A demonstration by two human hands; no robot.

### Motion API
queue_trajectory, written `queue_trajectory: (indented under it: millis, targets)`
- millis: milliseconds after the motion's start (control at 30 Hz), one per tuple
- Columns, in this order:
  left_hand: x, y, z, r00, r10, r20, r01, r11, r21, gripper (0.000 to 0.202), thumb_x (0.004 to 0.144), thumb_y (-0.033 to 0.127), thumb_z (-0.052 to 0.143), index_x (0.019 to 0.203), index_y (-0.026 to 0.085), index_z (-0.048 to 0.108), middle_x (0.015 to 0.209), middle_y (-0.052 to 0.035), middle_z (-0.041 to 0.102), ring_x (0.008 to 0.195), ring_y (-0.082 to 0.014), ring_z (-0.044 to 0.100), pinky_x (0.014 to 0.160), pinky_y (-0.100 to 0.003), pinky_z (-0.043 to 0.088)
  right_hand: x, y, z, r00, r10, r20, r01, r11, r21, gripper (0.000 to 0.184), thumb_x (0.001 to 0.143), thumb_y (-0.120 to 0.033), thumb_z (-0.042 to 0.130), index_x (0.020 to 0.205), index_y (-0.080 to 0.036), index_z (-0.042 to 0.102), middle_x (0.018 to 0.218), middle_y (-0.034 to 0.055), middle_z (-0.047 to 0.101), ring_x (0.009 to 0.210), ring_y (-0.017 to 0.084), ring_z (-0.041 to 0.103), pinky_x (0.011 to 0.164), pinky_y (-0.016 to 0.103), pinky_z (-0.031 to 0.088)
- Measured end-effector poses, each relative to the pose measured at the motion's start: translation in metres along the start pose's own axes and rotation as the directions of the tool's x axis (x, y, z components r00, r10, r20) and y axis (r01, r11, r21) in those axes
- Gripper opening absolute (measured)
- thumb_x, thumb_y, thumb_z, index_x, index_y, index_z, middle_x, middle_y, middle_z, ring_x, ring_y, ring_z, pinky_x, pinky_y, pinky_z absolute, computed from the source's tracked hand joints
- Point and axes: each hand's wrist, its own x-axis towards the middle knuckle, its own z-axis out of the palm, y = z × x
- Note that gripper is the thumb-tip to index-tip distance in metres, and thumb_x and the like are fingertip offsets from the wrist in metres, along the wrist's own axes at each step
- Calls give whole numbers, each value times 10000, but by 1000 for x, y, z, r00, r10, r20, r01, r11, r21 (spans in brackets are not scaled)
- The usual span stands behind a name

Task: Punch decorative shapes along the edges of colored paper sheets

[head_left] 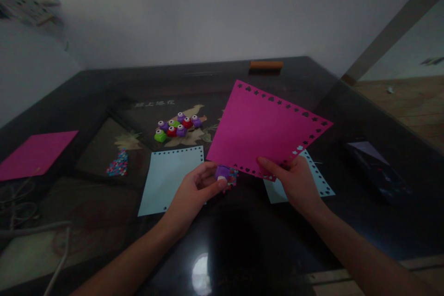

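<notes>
My right hand (294,180) pinches the near edge of a magenta paper sheet (263,129) and holds it tilted above the dark table (277,231). Small shapes are punched all along the sheet's edges. At the sheet's near left corner, my left hand (197,189) grips a small purple craft punch (222,173). A little heap of coloured punched bits (233,176) lies just beside the punch.
Two light blue sheets with punched edges lie flat, one (169,175) to the left and one (322,185) under the magenta sheet. A cluster of small punches (176,126) sits farther back. Confetti (118,164), another magenta sheet (34,153), cables (21,212) and a dark phone (378,171) lie around.
</notes>
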Motion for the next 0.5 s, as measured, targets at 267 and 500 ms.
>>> queue_trajectory:
  millis: [267, 500]
  targets:
    - [0, 1, 0, 1000, 4, 2, -4, 1000, -4, 378, 712, 283, 765, 1070, 224, 656, 1089, -63, 715, 984, -243, 678, 924, -371, 485, 0, -5, 0, 1000, 2, 19, -1, 999, -39, 180, 730, -340, 723, 872, -232, 741, 906, 33, 760, 836, 222, 703, 807, 391, 559]
    - [-1, 2, 0, 1000, -4, 0, 4, 1000, -3, 413, 731, 275, 753, 1119, 203, 631, 1136, -72, 699, 1008, -239, 664, 922, -377, 478, -3, -3, 0, 991, -135, -22, 131, 980, -149, 195, 727, -338, 721, 872, -208, 741, 897, 49, 761, 835, 243, 710, 782, 406, 565]
